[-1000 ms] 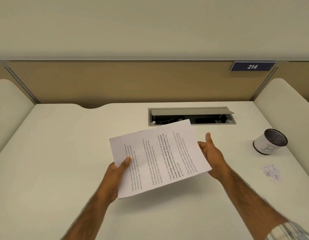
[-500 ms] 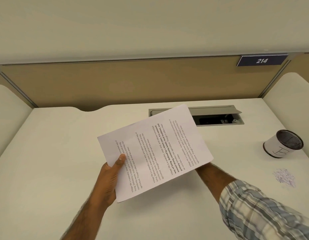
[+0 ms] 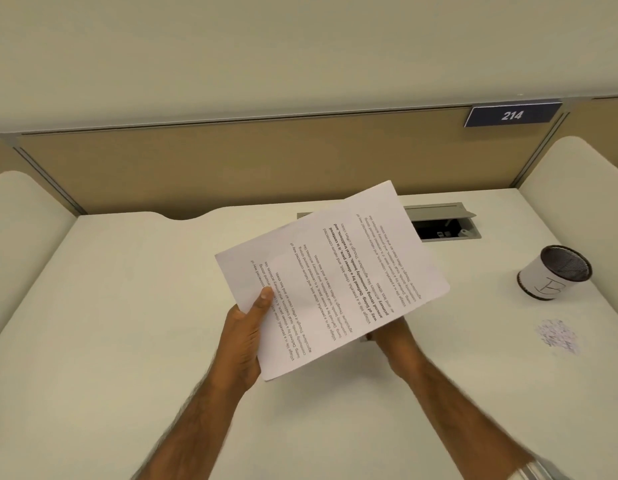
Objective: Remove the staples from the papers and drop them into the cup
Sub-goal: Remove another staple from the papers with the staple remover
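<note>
Your left hand [image 3: 243, 341] grips the papers [image 3: 335, 282] at their lower left edge, thumb [image 3: 266, 296] on the printed face and fingers curled beneath. The sheets are lifted off the desk [image 3: 127, 306] at centre frame, tilted, with the far corner over the hatch [image 3: 442, 223]. Your right hand [image 3: 395, 341] sits under the lower right edge. Its fingers are hidden by the sheets, so I cannot tell whether it is open or closed on anything.

No staple shows on the face turned to you, so the step in hand looks like finding it. Turn the sheets until the stapled corner faces you. Move your left grip close beside that corner, so the paper stays flat and does not tear when you pull. Lift the bent legs first, then draw the staple straight out.

The cup [image 3: 557, 275] stands at right frame, well apart from the papers, mouth up and tipped slightly toward you. Carry each staple fully over the rim before letting go. A greyish scatter [image 3: 557, 337] lies on the desk just below the cup; it is too blurred to name.
</note>
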{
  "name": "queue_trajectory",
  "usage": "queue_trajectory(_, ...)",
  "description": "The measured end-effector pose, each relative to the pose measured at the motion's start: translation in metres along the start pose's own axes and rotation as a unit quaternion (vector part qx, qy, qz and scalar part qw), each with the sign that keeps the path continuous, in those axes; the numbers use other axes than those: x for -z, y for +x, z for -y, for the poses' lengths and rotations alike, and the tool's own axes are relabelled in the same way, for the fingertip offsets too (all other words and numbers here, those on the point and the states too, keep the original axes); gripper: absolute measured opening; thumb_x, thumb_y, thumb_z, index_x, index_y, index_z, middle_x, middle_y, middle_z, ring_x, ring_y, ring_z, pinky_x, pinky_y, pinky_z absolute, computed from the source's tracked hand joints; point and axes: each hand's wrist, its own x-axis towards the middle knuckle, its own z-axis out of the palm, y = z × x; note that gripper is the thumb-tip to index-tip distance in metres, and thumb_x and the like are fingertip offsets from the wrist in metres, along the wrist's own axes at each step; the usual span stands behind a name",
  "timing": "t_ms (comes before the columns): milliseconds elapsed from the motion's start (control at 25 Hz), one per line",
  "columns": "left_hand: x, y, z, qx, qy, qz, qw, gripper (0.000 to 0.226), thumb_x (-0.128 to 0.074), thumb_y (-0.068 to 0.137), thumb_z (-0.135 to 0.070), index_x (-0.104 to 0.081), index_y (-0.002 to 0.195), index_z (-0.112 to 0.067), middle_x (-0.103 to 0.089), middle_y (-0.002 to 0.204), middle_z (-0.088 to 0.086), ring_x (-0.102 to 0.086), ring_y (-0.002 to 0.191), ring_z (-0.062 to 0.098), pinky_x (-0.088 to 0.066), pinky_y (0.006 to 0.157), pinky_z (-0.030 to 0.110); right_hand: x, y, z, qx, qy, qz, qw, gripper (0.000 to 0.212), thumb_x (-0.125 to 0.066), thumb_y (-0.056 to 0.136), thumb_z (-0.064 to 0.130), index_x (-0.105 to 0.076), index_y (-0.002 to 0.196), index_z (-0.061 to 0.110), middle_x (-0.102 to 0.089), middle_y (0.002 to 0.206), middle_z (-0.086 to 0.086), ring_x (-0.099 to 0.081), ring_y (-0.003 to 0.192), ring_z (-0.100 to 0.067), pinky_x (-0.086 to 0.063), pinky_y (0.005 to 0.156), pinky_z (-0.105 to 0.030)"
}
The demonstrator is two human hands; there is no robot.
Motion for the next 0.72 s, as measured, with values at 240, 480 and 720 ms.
queue_trajectory(240, -0.032, -0.019, 0.001, -0.015, -0.039, -0.011, 0.999, 0.019, -0.067, 0.099, -0.027, -0.075, 0.116, -0.026, -0.081, 0.116, 0.003, -0.079, 0.101, 0.026, -0.066, 0.074, 0.036, -0.021, -0.121, -0.028, -0.077, 0.228, 0.181, 0.954, 0.028, -0.063, 0.09, 0.024, -0.055, 0.11, 0.007, -0.063, 0.095, -0.028, -0.06, 0.072, -0.032, -0.048, 0.06, -0.037)
queue_trajectory(480, -0.044, -0.049, 0.003, -0.034, -0.036, -0.007, 0.999, 0.016, -0.062, 0.105, -0.023, -0.074, 0.115, -0.028, -0.082, 0.112, 0.001, -0.081, 0.094, 0.023, -0.064, 0.07, 0.031, -0.039, -0.16, -0.008, -0.069, 0.232, 0.134, 0.961, 0.061, -0.048, 0.096, 0.054, -0.062, 0.122, 0.0, -0.062, 0.088, -0.024, -0.055, 0.066, -0.025, -0.04, 0.056, -0.032)
queue_trajectory(720, -0.055, -0.066, -0.007, -0.057, -0.028, -0.007, 0.998, 0.014, -0.062, 0.105, -0.026, -0.071, 0.115, -0.031, -0.083, 0.105, -0.005, -0.081, 0.089, 0.021, -0.064, 0.067, 0.028, -0.049, -0.17, 0.008, -0.096, 0.176, 0.078, 0.977, 0.073, -0.053, 0.084, 0.066, -0.065, 0.116, 0.001, -0.066, 0.083, -0.022, -0.058, 0.062, -0.027, -0.044, 0.058, -0.034)
